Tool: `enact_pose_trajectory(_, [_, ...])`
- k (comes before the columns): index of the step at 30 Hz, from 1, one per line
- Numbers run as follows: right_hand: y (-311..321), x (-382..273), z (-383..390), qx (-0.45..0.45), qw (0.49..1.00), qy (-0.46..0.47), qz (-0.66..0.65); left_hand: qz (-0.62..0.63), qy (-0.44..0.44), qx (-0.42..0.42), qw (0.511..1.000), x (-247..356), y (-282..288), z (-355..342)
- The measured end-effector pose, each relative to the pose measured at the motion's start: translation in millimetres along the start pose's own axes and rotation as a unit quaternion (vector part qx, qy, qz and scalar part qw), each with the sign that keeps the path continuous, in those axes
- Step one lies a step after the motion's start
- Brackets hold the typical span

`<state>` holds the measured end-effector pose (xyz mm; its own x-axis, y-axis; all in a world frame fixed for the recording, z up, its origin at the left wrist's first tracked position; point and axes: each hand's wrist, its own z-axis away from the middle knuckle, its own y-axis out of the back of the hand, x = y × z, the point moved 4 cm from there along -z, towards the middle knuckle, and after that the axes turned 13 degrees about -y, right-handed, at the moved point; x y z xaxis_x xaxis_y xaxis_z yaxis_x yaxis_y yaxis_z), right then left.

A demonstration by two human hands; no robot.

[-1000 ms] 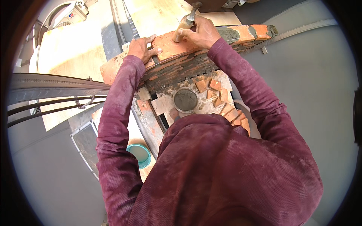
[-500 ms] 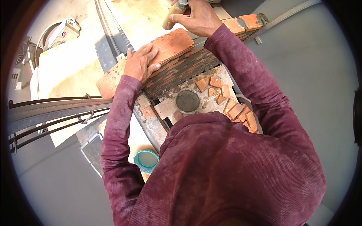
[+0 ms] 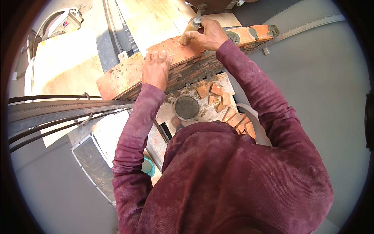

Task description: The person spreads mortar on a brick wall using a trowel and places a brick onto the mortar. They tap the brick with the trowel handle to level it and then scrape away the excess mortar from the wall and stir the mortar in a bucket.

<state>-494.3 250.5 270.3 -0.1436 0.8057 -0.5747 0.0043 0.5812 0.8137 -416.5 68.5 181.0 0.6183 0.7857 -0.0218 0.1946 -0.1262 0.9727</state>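
My right hand (image 3: 208, 35) grips a tool, likely a trowel, by its wooden handle (image 3: 189, 33), metal end up and the handle's butt down on an orange brick (image 3: 179, 48) atop a low brick wall (image 3: 187, 64). My left hand (image 3: 156, 69) lies open with its fingertips on the top near that brick's left end. A speckled brick (image 3: 117, 78) is to the left of it. Grey mortar (image 3: 232, 37) and more bricks (image 3: 245, 35) continue along the wall to the right, with a thin string along them.
Below the wall are a round container of mortar (image 3: 187, 107) and several brick pieces (image 3: 216, 89) on a dirty board. A turquoise bucket (image 3: 148, 165) is partly behind my left arm. Rails and cables (image 3: 50, 111) cross at left, beside plywood sheets (image 3: 62, 62) and an air-conditioner unit (image 3: 66, 21).
My right hand lifted the tool off the brick half a second ago and now has it down on the brick again. My left fingers have shifted from around the brick's end to lying on top.
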Motion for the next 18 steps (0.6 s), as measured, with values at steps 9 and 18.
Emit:
enact_pose_trajectory(9, [5.0,1.5,16.9,-0.008,0.998,0.009,-0.067,-0.054,0.018,-0.006,0.998,17.8,2.3,-1.2])
enact_pose_trajectory(18, [-4.9,11.9,9.7,-0.022,0.992,0.021,-0.124,0.011,-0.002,0.007,1.0,69.4,2.4,37.8])
